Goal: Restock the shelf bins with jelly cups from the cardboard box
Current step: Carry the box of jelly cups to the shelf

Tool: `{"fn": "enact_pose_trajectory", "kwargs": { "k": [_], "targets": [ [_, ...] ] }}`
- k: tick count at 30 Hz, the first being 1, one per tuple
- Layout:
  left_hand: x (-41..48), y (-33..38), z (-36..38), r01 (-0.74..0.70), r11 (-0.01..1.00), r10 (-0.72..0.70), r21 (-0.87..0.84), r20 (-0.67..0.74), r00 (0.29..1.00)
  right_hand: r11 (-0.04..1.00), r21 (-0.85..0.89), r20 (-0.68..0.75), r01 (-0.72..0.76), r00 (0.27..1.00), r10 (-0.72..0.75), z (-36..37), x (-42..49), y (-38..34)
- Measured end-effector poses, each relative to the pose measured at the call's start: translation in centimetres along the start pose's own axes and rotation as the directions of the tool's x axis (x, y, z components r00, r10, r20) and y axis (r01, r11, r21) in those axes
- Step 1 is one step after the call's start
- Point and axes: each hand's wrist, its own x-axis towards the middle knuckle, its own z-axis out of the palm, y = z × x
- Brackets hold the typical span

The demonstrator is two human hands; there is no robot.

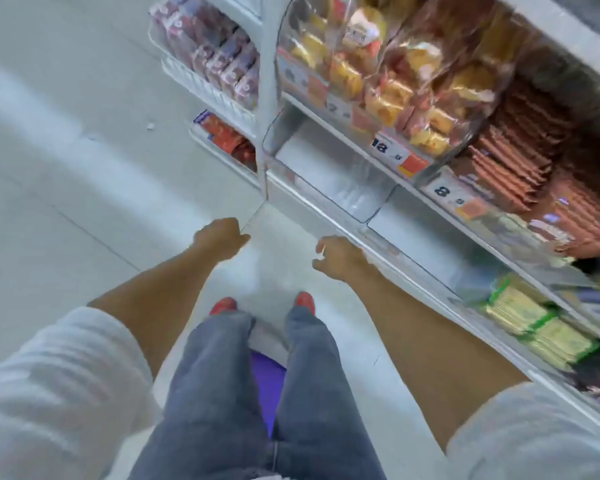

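Hands are held out above the floor (66, 174), well apart from each other. The left hand (222, 237) is curled into a fist, and nothing is seen in it. The right hand (340, 259) is loosely curled, and nothing is held. The clear shelf bin (343, 188) is located just ahead of the right hand, on the lower shelf. The upper bin (286, 39) is filled with what appear to be bagged jelly cups (388, 95), though blur prevents certainty.

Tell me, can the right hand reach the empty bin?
Probably yes: the right hand, holding nothing, hangs near the empty bin with nothing between them.
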Motion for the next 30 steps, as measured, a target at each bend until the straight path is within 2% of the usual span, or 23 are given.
{"fn": "enact_pose_trajectory", "kwargs": {
  "k": [3,8,14,18,21,25,30],
  "targets": [
    [-0.3,-5.3,2.2,0.162,0.982,-0.162,-0.094,0.009,0.987,0.981,-0.156,0.077,0.113,0.992,-0.102,1.2,3.2,-3.7],
    [-2.2,-15.0,4.9,0.366,0.870,-0.388,-0.332,-0.001,0.922,0.886,-0.348,0.159,0.306,0.951,-0.266,4.0,8.0,-12.6],
    [-5.2,-27.2,6.1,0.575,0.609,-0.650,-0.547,0.071,0.757,0.769,-0.406,0.356,0.494,0.860,-0.365,9.3,12.1,-27.8],
    [-7.8,-36.5,6.6,0.669,0.326,-0.808,-0.667,0.171,0.565,0.690,-0.423,0.532,0.588,0.777,-0.336,13.8,13.9,-40.1],
    [-9.7,-43.5,6.5,0.683,0.121,-0.832,-0.721,0.302,0.466,0.589,-0.477,0.579,0.653,0.737,-0.348,17.4,15.0,-49.6],
    [-11.5,-53.5,5.2,0.647,-0.056,-0.827,-0.761,0.399,0.397,0.418,-0.524,0.636,0.742,0.667,-0.387,22.6,16.2,-63.1],
    [-12.8,-65.8,3.1,0.588,-0.252,-0.817,-0.768,0.494,0.296,0.182,-0.511,0.734,0.840,0.536,-0.416,30.2,16.4,-80.4]
  ]
}}
